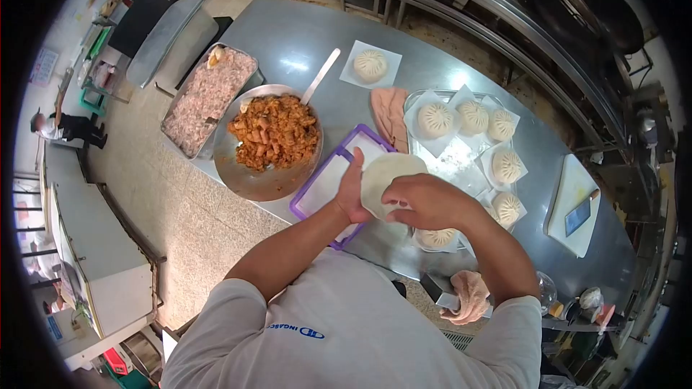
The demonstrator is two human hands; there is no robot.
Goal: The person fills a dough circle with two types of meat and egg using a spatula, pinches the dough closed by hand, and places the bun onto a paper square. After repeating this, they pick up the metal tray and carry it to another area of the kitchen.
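A flat round of pale dough [386, 173] lies between my two hands, above a purple-edged tray [317, 187]. My left hand [352, 191] is at its left edge, thumb and fingers apart, with the palm against the dough. Over the dough's right part is my right hand [418, 202], its fingers curled and touching the dough. To the right, a metal tray [454, 151] holds several pleated buns [435, 120] on white paper squares. To the left, a wide metal bowl [252, 184] holds reddish-brown filling [274, 132] with a spatula [321, 75] in it.
A rectangular pan of pink minced filling [209, 97] stands beyond the bowl. One bun on paper [370, 65] and a pink cloth [389, 117] are near the tray. A cutting board [574, 205] with a cleaver [579, 217] lies far right. Other people [68, 127] stand at the left.
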